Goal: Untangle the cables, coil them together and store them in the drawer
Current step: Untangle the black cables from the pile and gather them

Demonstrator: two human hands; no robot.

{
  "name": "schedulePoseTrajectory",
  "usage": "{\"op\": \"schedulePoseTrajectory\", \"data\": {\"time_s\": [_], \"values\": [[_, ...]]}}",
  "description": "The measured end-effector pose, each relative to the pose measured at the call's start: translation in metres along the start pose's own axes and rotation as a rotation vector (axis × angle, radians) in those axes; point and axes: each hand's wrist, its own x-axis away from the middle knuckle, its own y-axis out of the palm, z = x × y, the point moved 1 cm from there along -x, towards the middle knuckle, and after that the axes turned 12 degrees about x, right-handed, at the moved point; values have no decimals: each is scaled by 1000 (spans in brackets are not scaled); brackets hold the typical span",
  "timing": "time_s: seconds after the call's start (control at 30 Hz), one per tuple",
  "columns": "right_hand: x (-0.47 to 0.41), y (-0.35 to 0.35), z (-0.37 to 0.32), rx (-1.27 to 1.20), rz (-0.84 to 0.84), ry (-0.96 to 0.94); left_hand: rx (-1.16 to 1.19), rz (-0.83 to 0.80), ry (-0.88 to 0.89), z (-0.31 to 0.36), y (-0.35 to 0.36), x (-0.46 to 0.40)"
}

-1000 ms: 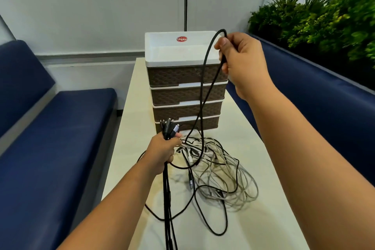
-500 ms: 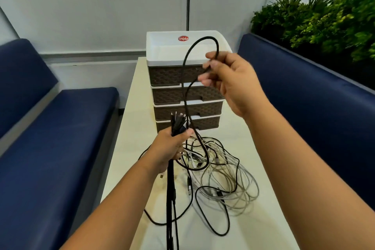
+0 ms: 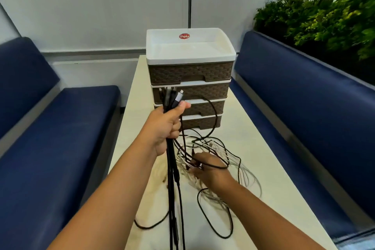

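Left hand [image 3: 165, 128] grips upright black cables [image 3: 172, 168]; right hand [image 3: 207, 168] reaches into tangled pile [image 3: 219, 160], grasp unclear.

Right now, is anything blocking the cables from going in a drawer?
Yes. All four drawers are shut, so one must be opened first. The left hand grips the black cables, and the right hand is in the pile.

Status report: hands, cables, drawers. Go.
Left hand grips bunched cable ends, raised. Right hand down in the tangled pile, grip unclear. Drawer unit: all drawers closed.
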Motion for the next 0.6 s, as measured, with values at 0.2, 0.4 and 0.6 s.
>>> {"op": "schedulePoseTrajectory", "data": {"time_s": [0.2,0.4,0.6], "values": [[2,-7,11,-208,58,98,75,-57,43,6,4,7],[21,-16,13,-612,235,103,94,53,160,0,0,4],[29,-14,15,35,310,-337,164,124,126,-3,4,0]]}}
